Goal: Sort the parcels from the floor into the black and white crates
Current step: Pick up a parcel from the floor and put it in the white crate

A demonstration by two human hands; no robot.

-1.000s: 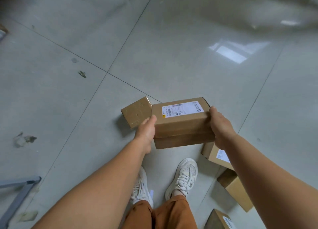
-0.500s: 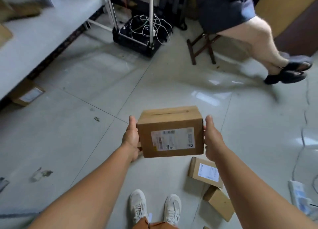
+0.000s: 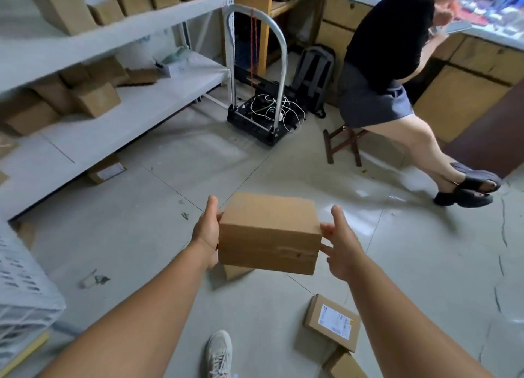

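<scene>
A long white shelving unit (image 3: pixel 119 105) is running along the left, stacked with brown boxes (image 3: pixel 93 96), and another person (image 3: pixel 397 74) is sitting on a stool (image 3: pixel 343 145) at the far right. A black trolley (image 3: pixel 255 122) tangled with cables is standing far off in the middle. At the near left edge a white crate (image 3: pixel 25 287) is just showing; no black crate is appearing anywhere in view. In the middle, a plain brown parcel (image 3: pixel 269 233) is being held up off the floor: the left hand (image 3: pixel 205 233) is pressing flat against its left side, and the right hand (image 3: pixel 340 244) is touching its right side with fingers spread, so it is being clamped between the two palms. Sorting is looking far from done: a labelled parcel (image 3: pixel 331 322) and a smaller one (image 3: pixel 344 365) are lying near right on the floor (image 3: pixel 411 264), and another (image 3: pixel 106 173) is sitting under the shelf
</scene>
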